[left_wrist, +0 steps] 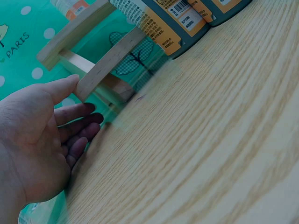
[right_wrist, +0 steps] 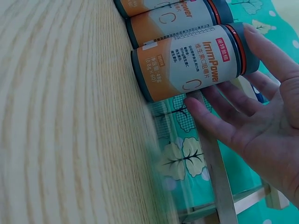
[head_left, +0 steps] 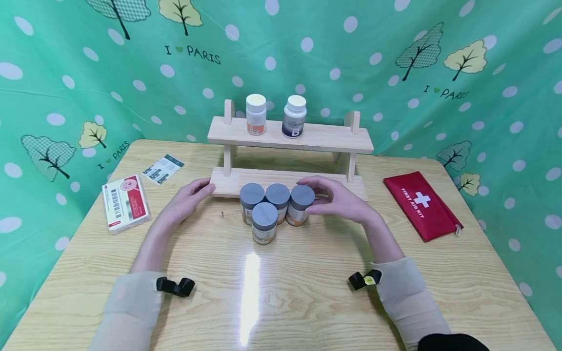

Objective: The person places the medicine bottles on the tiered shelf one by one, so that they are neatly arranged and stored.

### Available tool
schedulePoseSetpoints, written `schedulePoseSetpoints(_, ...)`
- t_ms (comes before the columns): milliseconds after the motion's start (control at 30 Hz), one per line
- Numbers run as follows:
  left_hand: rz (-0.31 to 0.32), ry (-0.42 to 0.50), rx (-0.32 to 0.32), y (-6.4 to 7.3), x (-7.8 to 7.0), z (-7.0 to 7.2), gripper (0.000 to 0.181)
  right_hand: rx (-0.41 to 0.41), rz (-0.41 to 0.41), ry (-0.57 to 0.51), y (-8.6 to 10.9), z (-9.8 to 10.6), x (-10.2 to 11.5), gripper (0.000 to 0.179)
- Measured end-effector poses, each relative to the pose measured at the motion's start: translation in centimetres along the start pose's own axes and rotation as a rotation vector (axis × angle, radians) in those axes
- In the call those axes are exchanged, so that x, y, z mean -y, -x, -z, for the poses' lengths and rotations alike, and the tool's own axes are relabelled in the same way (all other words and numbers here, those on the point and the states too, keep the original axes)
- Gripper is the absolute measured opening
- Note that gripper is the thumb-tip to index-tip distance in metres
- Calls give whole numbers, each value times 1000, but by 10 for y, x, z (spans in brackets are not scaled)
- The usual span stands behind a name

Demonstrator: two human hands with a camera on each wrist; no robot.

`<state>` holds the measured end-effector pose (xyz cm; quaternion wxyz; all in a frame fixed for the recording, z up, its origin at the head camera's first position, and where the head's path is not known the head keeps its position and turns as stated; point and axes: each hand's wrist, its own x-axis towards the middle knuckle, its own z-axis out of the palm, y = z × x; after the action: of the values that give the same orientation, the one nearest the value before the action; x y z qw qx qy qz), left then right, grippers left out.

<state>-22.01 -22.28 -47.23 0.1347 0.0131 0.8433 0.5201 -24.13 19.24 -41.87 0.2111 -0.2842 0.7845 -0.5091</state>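
Four grey-lidded jars stand bunched on the table before a two-tier wooden shelf [head_left: 290, 136]. My right hand [head_left: 335, 197] grips the rightmost jar [head_left: 300, 207] near its lid, with thumb and fingers on either side. In the right wrist view, that jar [right_wrist: 191, 63] has an orange and white "ImmPower" label and stands against its neighbour [right_wrist: 163, 25]. The front jar [head_left: 264, 224] is nearest me, with the left jar [head_left: 251, 202] and middle jar [head_left: 277, 197] behind it. My left hand [head_left: 186, 197] touches the lower board's left end [left_wrist: 91, 84], thumb extended and other fingers loosely bent.
Two white-capped bottles, one orange-labelled [head_left: 256, 117] and one dark blue [head_left: 294, 117], stand on the upper tier. To the left lie a boxed medicine [head_left: 126, 202] and a printed card [head_left: 163, 169]. A red first aid pouch [head_left: 421, 204] lies at right. Green curtain surrounds the table.
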Motion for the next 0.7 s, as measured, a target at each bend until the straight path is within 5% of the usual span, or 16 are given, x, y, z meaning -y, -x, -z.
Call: schedulePoseSetpoints(700,1,13,4,1,-2,0,79,-29,3,54,-1,-3,2,56)
